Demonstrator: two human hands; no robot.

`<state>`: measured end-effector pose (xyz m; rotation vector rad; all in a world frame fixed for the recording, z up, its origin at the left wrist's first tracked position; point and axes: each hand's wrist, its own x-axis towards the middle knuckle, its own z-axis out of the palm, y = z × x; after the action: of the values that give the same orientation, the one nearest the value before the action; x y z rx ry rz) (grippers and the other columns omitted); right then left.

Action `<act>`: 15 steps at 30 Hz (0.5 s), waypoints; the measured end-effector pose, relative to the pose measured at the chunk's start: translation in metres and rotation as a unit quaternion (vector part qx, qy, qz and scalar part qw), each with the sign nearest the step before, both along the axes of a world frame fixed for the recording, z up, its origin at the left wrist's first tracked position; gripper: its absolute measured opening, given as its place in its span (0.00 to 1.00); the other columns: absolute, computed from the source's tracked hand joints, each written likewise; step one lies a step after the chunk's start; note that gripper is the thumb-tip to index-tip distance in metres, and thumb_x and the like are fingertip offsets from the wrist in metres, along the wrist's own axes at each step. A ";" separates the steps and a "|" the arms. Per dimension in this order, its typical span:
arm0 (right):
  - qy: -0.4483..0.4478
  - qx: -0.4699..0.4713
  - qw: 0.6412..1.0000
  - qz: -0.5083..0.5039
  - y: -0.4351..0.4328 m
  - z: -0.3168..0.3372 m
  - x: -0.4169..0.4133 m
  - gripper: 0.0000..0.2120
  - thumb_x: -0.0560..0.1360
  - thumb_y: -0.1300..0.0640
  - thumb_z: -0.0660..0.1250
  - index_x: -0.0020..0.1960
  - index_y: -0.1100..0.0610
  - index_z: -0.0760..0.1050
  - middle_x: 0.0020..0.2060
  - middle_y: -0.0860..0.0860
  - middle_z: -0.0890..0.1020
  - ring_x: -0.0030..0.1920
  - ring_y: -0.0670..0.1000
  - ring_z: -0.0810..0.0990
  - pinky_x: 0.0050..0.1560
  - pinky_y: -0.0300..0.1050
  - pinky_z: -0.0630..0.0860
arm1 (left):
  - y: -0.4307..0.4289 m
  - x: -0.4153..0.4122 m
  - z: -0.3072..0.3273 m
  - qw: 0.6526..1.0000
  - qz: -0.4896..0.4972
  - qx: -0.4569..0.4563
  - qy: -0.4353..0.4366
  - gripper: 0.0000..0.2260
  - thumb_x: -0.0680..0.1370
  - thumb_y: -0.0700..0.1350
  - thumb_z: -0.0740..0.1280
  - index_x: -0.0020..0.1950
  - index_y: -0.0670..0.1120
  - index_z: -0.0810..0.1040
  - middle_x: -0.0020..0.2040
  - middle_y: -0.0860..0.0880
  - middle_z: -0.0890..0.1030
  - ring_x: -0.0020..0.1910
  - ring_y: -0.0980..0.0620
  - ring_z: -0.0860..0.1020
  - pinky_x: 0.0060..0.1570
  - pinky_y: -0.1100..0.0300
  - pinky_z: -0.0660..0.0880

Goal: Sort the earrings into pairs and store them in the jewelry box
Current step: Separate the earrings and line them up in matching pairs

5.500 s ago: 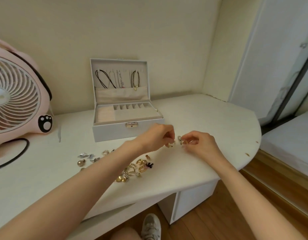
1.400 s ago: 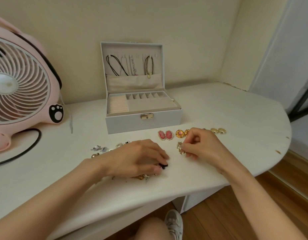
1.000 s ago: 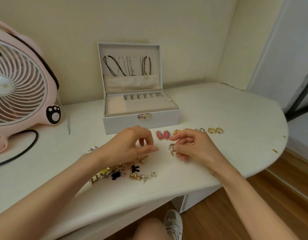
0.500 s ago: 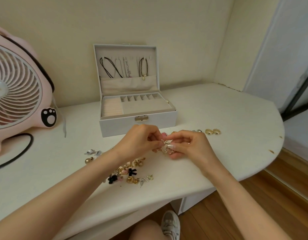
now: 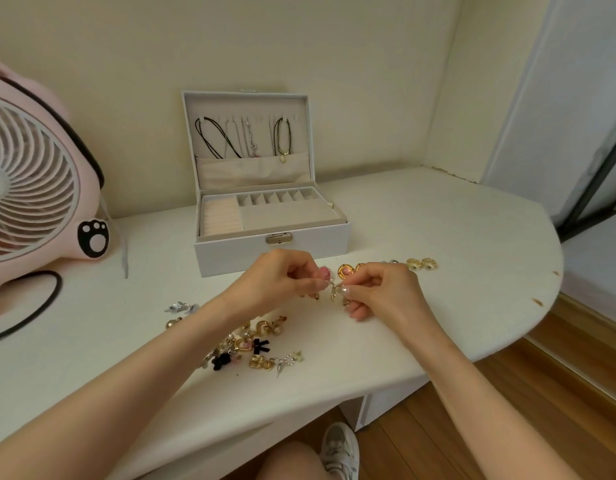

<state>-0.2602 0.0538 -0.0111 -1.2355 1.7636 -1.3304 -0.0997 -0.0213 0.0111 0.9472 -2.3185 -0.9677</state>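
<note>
On the white counter (image 5: 438, 237), right of a round pink fan (image 5: 33, 188), a loose heap of mixed gold and black earrings (image 5: 251, 344) lies before the open white jewelry box (image 5: 272, 251). Together the left hand (image 5: 275, 282) and right hand (image 5: 382, 292) pinch small gold earrings (image 5: 332, 292); sorted gold pairs (image 5: 421, 264) lie behind.

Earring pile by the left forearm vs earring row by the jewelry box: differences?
The pile is jumbled, pieces overlapping; the row is set out side by side in matching twos. The pile mixes gold, black and silver; the row shows pink and gold. The pile lies nearer the front edge of the table, the row nearer the jewelry box. Both are on the table, not in the box.
</note>
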 end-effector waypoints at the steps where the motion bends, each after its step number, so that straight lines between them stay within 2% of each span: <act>1: 0.000 -0.002 1.000 -0.009 0.000 0.001 0.000 0.02 0.70 0.68 0.71 0.40 0.63 0.79 0.26 0.56 0.79 0.22 0.46 0.77 0.27 0.38 0.77 | -0.001 0.001 0.000 1.000 -0.006 0.006 -0.003 0.07 0.74 0.47 0.70 0.43 0.43 0.80 0.35 0.51 0.82 0.35 0.58 0.77 0.43 0.60 0.75; 4: 0.027 0.006 0.999 -0.028 -0.004 0.001 0.003 0.02 0.70 0.67 0.70 0.39 0.62 0.79 0.26 0.52 0.78 0.21 0.44 0.76 0.25 0.37 0.76 | 0.002 0.001 0.000 0.999 -0.037 0.018 0.003 0.05 0.74 0.43 0.70 0.44 0.42 0.79 0.35 0.50 0.80 0.30 0.63 0.74 0.33 0.71 0.70; 7: 0.060 0.024 0.997 -0.031 -0.005 -0.002 0.006 0.02 0.70 0.67 0.68 0.39 0.63 0.79 0.27 0.50 0.78 0.19 0.42 0.74 0.23 0.35 0.72 | 0.003 -0.001 -0.001 0.998 -0.053 -0.016 0.007 0.02 0.74 0.43 0.70 0.44 0.45 0.79 0.37 0.50 0.81 0.34 0.61 0.74 0.35 0.72 0.67; 9: 0.081 0.020 0.996 -0.044 -0.006 -0.004 0.005 0.03 0.70 0.66 0.69 0.38 0.62 0.78 0.26 0.50 0.78 0.19 0.41 0.74 0.22 0.34 0.70 | 0.001 -0.001 -0.001 0.998 -0.028 -0.046 -0.016 0.02 0.74 0.44 0.69 0.43 0.46 0.78 0.36 0.52 0.81 0.33 0.61 0.74 0.33 0.72 0.67; 12: 0.151 0.006 0.987 -0.059 -0.007 -0.007 0.000 0.06 0.69 0.64 0.70 0.34 0.57 0.78 0.25 0.47 0.77 0.26 0.46 0.77 0.32 0.41 0.77 | -0.003 0.000 -0.002 0.993 0.027 -0.074 -0.090 0.05 0.74 0.46 0.69 0.39 0.48 0.77 0.34 0.54 0.79 0.30 0.60 0.72 0.28 0.70 0.65; 15: 0.208 0.009 0.977 -0.048 -0.007 -0.008 0.000 0.06 0.68 0.64 0.69 0.34 0.56 0.80 0.24 0.43 0.76 0.33 0.50 0.78 0.41 0.47 0.78 | -0.004 -0.001 -0.007 0.981 0.065 -0.100 -0.155 0.13 0.74 0.49 0.68 0.32 0.51 0.70 0.31 0.56 0.74 0.31 0.57 0.70 0.32 0.62 0.65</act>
<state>-0.2601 0.0467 -0.0187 -1.5179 2.1393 -1.1628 -0.1003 -0.0254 0.0041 1.2170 -2.5082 -0.5522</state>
